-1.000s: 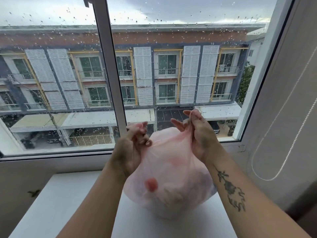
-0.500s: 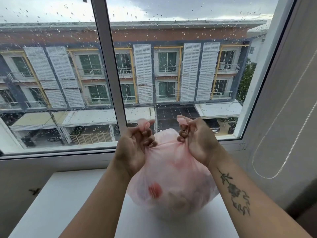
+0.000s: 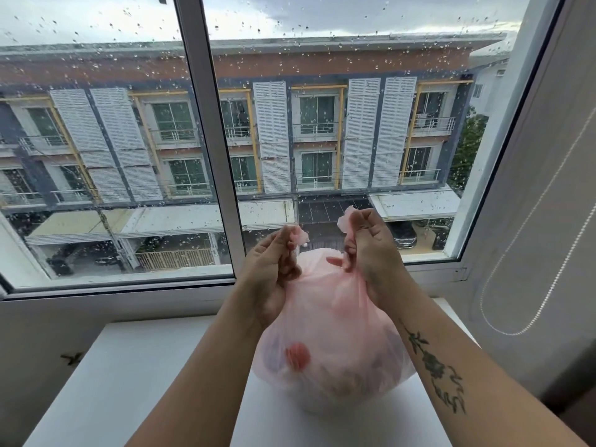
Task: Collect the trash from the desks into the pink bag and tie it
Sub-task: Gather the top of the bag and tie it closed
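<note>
1. Pink, thin film formed the pink bag [image 3: 329,350], which sat bulging with trash on the white counter [image 3: 145,382], towards its far side below the window [image 3: 206,124], in the head view.
2. The left hand [image 3: 274,272] pinched one twisted ear of the bag's mouth and the right hand [image 3: 367,250] pinched the other. The ears stood apart, with no finished knot visible.
3. The film looked flimsy, so a hard tug could probably tear an ear or pull it out of the fingers. A slack knot would let trash spill.
4. The round bag might roll if it was jerked, and the counter's right edge lay near it.
5. Bare counter lay to the left. The window sill stood close behind, and a bead cord [image 3: 532,285] hung well apart on the right.
</note>
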